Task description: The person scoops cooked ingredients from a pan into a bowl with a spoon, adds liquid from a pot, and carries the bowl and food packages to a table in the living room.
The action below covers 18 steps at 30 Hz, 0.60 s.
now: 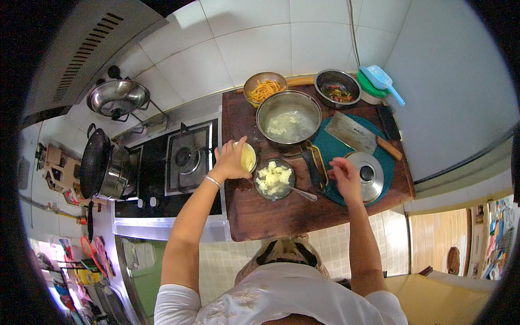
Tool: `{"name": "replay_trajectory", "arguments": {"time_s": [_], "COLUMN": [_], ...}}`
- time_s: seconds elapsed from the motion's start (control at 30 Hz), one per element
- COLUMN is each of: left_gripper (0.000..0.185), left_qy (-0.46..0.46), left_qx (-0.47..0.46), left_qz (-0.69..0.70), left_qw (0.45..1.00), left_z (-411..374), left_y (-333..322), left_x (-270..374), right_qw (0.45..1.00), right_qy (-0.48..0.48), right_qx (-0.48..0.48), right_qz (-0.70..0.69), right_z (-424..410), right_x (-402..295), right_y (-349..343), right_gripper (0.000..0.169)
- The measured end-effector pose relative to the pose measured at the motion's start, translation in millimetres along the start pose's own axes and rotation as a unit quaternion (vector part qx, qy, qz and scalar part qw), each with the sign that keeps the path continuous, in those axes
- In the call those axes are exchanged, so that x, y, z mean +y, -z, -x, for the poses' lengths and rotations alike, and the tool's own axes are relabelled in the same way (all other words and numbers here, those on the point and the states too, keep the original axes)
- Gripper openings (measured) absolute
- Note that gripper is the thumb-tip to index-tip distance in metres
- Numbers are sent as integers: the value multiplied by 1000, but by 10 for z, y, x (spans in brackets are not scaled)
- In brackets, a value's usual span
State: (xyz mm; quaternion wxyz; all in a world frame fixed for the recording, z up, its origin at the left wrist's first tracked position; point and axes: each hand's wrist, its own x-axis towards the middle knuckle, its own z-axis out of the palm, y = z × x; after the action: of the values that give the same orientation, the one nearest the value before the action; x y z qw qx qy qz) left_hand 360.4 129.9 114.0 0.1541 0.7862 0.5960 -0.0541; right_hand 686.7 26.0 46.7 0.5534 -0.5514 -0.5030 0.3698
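My left hand (231,159) grips a small white bowl (249,157) with something pale yellow in it, tilted toward a glass bowl. That glass bowl (256,189) holds pale yellow lumps (274,177) and a metal spoon (304,193), whose handle points right. Behind it stands a steel pot (311,129) with cloudy liquid and pale lumps. Nothing shows in my right hand (343,174), its fingers curled but apart, over the left edge of a steel lid (374,178) with a black knob. The lid lies on a round teal board (388,162), beside a cleaver (355,134).
A bowl of orange strips (266,90) and a steel bowl of chopped red and green pieces (339,92) stand at the back. A blue scoop (380,78) rests on a green-lidded container (367,90). The gas stove (189,158) lies left of the dark wooden board (268,223).
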Motion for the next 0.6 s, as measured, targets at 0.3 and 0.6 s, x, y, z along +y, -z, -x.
{"name": "replay_trajectory", "arguments": {"time_s": [0.3, 0.6], "left_gripper": [117, 118], "left_qy": [28, 30], "left_qx": [-4, 31], "left_qz": [9, 22], "left_qw": [1000, 999], "left_z": [401, 586], "left_y": [-137, -245], "left_x": [0, 50], "right_qw": [958, 937], "right_qy": [-14, 55], "right_qx": [-181, -257], "right_qz": [220, 230], "right_z": [-181, -489], "right_x": [-717, -398], "right_y": [-415, -42], "right_gripper": [67, 52]}}
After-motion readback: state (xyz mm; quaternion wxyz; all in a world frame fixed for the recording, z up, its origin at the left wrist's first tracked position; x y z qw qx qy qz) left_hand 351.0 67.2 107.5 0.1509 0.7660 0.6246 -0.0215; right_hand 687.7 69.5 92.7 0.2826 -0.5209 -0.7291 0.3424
